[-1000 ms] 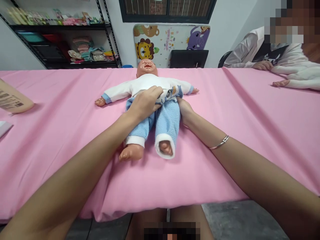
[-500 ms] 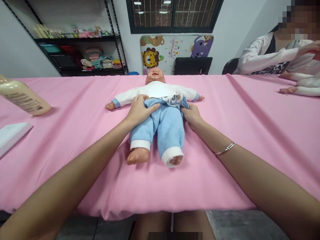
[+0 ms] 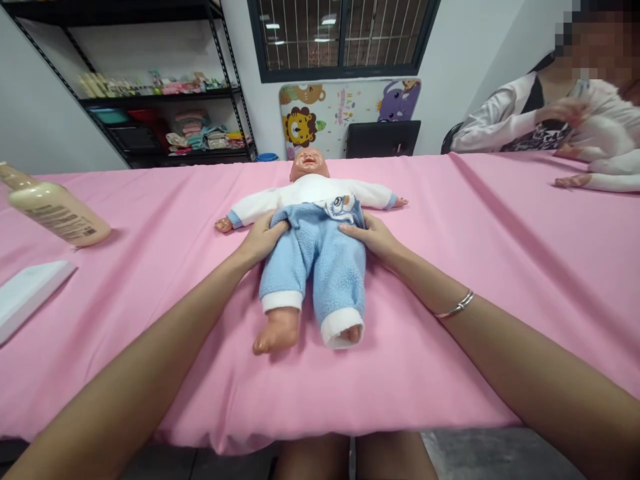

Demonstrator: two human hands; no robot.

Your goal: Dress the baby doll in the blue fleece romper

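A baby doll (image 3: 309, 164) lies on its back on the pink-covered table, head away from me and arms spread. It wears a white top (image 3: 313, 189) with blue cuffs and fuzzy light-blue trousers (image 3: 337, 267) with white ankle cuffs. My left hand (image 3: 263, 235) grips the trousers at the waist on the left, thumb over the cloth. On the other side my right hand (image 3: 374, 235) holds the waist with its thumb on the front; its other fingers are partly hidden. One foot (image 3: 277, 331) shows fully below its cuff; the other is mostly inside the trouser leg.
On the left lie a beige pump bottle (image 3: 60, 213) and a white flat box (image 3: 33, 293). A black monitor (image 3: 383, 139) stands behind the table, near a shelf rack (image 3: 165, 100). At the right sits another person (image 3: 520, 113) beside a second doll's limbs (image 3: 605, 181).
My left hand has moved left and toward me, to the trousers' outer side. My right thumb now lies over the front of the waist. The camera view has tilted slightly upward.
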